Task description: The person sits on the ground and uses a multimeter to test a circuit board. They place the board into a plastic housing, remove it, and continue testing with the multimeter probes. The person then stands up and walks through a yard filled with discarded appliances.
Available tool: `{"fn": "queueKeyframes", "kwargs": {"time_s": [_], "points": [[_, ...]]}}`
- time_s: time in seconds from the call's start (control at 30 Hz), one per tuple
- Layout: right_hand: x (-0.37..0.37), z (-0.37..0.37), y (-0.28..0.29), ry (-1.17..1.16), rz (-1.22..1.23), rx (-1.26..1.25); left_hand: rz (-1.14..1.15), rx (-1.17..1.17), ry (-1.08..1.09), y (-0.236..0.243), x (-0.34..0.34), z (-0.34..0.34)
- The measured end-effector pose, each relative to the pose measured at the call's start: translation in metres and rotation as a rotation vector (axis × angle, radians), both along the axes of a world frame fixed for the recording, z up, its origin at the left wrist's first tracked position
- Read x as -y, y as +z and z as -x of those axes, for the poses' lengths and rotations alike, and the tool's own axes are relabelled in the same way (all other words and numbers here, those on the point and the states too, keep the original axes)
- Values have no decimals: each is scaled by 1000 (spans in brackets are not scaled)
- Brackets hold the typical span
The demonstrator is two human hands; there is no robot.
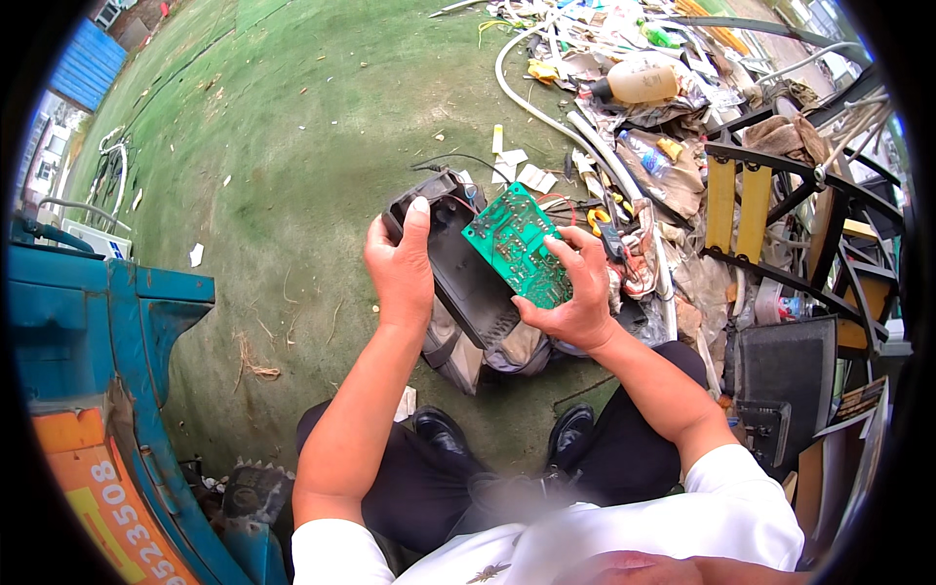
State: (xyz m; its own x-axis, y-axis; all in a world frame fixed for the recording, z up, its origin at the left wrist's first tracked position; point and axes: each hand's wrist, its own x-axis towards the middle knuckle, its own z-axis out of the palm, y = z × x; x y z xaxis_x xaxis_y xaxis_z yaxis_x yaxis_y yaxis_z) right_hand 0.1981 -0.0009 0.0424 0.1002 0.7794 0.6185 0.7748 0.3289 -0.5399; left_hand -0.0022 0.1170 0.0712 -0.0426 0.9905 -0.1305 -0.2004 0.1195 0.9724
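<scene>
My left hand point(400, 261) grips a black plastic housing point(460, 263) by its left edge, the thumb lying over the rim. The housing is a long hollow shell, tilted, with its inside showing. In my right hand point(577, 297) is a green circuit board point(519, 246), pinched at its lower right side with the thumb at the bottom edge. Solder points cover the face turned up. The board sits beside the housing's right wall, partly over it. A black cable point(463, 157) runs from the housing's far end. Beneath both lies a grey and beige bag point(468, 356).
A heap of scrap point(634, 127) fills the far right, with white tubing point(504, 73) and a plastic bottle point(643, 84). Yellow-handled pliers point(604, 227) lie near my right hand. A black metal frame point(780, 210) stands at the right, a teal metal body point(88, 322) at the left.
</scene>
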Motion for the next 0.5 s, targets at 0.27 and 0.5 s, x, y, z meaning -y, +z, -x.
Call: {"fn": "queueKeyframes", "kwargs": {"time_s": [0.27, 0.5], "points": [[2, 16, 4, -29, -14, 18, 142, 184, -6, -29, 7, -10], [5, 31, 4, -51, 58, 79, 75, 327, 0, -28, 10, -17]]}}
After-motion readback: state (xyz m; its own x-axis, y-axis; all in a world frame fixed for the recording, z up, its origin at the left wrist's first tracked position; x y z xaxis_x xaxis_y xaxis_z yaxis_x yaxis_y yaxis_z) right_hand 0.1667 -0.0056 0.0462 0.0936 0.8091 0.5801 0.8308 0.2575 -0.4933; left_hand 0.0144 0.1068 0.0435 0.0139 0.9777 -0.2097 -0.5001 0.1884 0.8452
